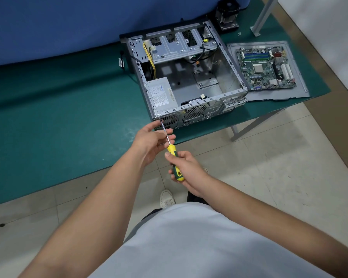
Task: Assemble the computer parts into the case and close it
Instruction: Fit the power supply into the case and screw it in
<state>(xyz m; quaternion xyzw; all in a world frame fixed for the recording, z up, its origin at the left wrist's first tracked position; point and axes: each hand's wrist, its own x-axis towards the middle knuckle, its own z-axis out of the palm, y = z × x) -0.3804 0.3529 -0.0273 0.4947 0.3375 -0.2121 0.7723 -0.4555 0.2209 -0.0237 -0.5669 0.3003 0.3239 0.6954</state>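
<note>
Case (pixel 189 87) first: in the head view it lies open on its side at the near edge of the green surface (pixel 48 117), a bare grey sheet-metal box with the boxy power supply (pixel 162 94) seated in its near-left corner. Your right hand (pixel 187 167) wraps its grip round the yellow-and-green handle of the screwdriver (pixel 174 157), while your left hand (pixel 153 139) pinches the slim steel shaft between fingertips and thumb to steady it. The tip meets the upper-left corner of the perforated rear panel, probably at a power-supply screw, though the screw itself is too small to see. Keep the shaft square to the panel, press in before you turn, and let your left fingers guide rather than clamp. To the right, the motherboard (pixel 266 69) rests flat on the dull grey side panel (pixel 297 91), just beside the case and not yet fitted.
</note>
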